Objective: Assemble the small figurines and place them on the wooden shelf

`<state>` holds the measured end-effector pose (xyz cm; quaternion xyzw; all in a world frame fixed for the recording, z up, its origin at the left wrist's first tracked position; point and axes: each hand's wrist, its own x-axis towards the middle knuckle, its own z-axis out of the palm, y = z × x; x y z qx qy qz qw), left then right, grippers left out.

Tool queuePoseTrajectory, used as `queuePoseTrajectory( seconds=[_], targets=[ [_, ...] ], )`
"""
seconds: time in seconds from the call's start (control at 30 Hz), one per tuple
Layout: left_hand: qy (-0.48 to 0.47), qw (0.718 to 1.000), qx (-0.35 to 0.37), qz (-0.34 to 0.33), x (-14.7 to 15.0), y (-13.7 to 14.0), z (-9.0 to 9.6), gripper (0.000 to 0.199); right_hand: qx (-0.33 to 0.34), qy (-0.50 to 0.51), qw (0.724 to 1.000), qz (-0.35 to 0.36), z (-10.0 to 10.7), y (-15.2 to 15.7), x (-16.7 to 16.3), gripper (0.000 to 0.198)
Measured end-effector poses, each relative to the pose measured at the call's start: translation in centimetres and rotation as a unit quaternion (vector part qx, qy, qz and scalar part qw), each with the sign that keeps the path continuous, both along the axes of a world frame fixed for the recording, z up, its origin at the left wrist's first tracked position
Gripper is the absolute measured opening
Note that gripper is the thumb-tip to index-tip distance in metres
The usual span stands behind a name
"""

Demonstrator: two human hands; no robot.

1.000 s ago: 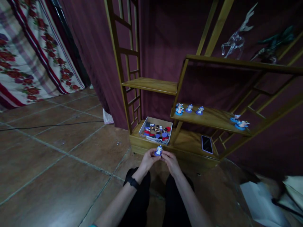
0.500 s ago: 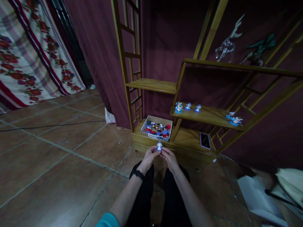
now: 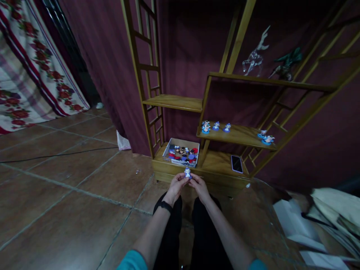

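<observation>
A small white and purple figurine stands upright between my fingertips, in front of the shelf unit. My left hand pinches its base from the left, and my right hand grips the base from the right. Just beyond my hands, a shallow cardboard box holds several figurines with red, purple and dark parts. On the middle shelf, two purple figurines stand beside blue-based ones at the left end. More blue-based figurines are at the right end.
A phone lies on the lowest board, right of the box. A clear deer ornament and a dark green statue stand on the upper shelf. White boxes and a pale bag sit at right. A cable crosses the tiled floor.
The camera view has turned slightly right, so the shelf appears further left. Both hands still hold the same figurine in front of the box.
</observation>
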<state>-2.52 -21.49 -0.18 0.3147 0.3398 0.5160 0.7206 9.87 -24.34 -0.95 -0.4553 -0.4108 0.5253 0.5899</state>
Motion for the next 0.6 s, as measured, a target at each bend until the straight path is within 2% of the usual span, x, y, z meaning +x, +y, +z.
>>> queuePoseTrajectory(
  seconds=[0.13,0.33,0.47,0.6],
  targets=[
    [0.039,0.999,0.024,0.022,0.6,0.4,-0.8,0.038,-0.012,0.010,0.999,-0.029,-0.5,0.3,-0.1,0.033],
    [0.122,0.986,0.091,0.070,1.5,0.6,-1.4,0.037,-0.069,0.058,0.995,-0.046,-0.4,0.8,0.0,0.033],
    [0.191,0.967,0.129,0.104,2.2,0.5,-1.6,0.032,-0.068,0.016,0.997,-0.036,-0.2,0.9,-0.2,0.029],
    [0.235,0.953,0.159,0.105,2.4,0.3,-1.8,0.029,-0.047,-0.057,0.996,-0.046,-0.5,1.3,-0.5,0.030]
  ],
)
